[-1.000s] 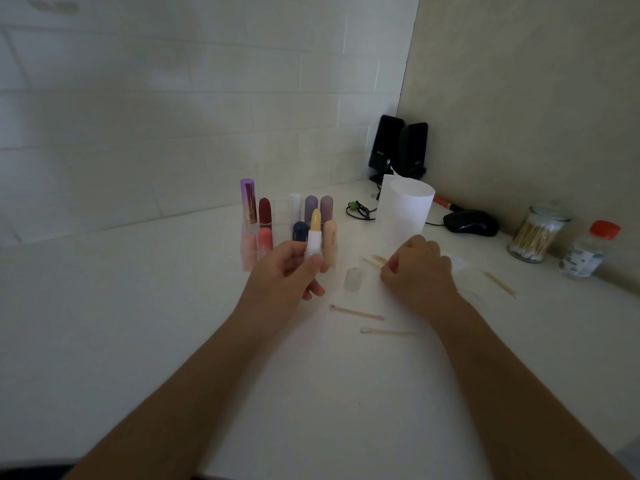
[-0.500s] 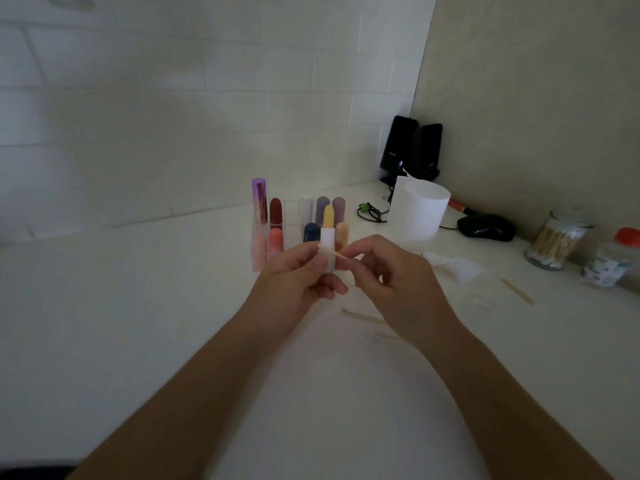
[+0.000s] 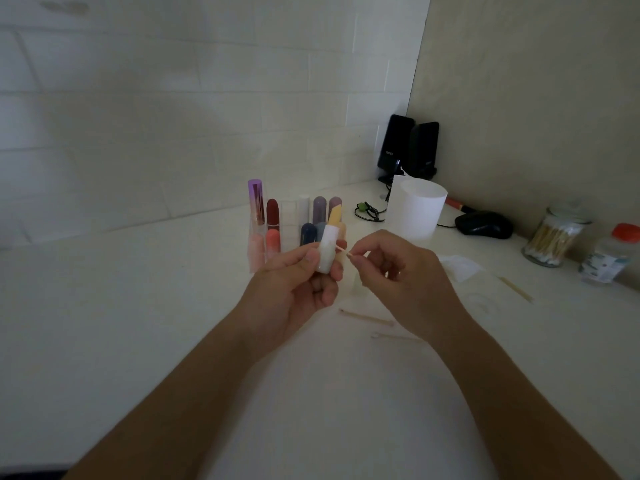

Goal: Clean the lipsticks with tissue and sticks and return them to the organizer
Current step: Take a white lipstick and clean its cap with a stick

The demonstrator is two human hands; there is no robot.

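Right now the uncapped lipstick (image 3: 328, 247) stands nearly upright, its long axis tipped a little to the right and its yellow end up. The thumb and fingers of the left hand (image 3: 294, 292) grip its white barrel. Just to its right, the right hand (image 3: 405, 271) pinches a thin stick (image 3: 343, 251) lying crosswise, tip pointing left at the barrel's side; whether it touches, I cannot tell. The cleaning stroke looks like a short leftward reach. Behind, the clear organizer (image 3: 289, 220) with the other lipsticks (image 3: 272, 211) sits nearer the left hand
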